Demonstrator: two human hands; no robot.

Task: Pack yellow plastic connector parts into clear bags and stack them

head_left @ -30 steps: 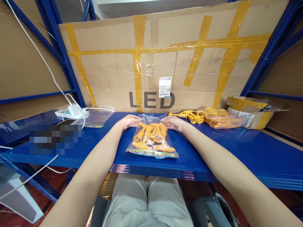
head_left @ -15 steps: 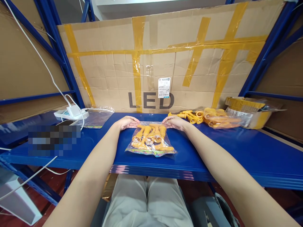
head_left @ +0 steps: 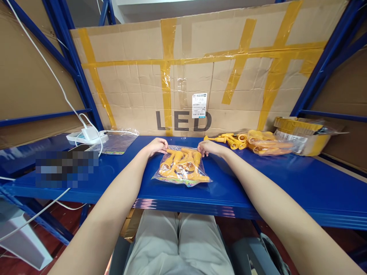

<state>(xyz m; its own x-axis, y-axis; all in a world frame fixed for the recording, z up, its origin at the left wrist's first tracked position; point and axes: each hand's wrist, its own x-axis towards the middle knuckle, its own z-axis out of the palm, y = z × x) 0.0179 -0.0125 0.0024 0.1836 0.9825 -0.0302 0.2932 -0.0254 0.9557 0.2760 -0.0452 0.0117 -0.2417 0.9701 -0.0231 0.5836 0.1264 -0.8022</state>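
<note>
Clear plastic bag (head_left: 187,183), holding flared yellow-orange plastic pieces (head_left: 178,165): lies flat on our blue shelf (head_left: 301,179), twelve o'clock from us. We pinch its far edge, left hand (head_left: 157,146) at eleven o'clock, right hand (head_left: 210,148) at one, both curled nearly closed. Loose yellow plastic pieces (head_left: 233,141): two o'clock of it.

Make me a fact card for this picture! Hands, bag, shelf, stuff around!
Left hand: holding far left corner of clear bag
Right hand: holding its far right corner
Inside: yellow-orange pieces
Shelf: blue
Right side: loose yellow pieces, another filled bag, box
Left side: white power strip
Behind: cardboard saying LED
</note>
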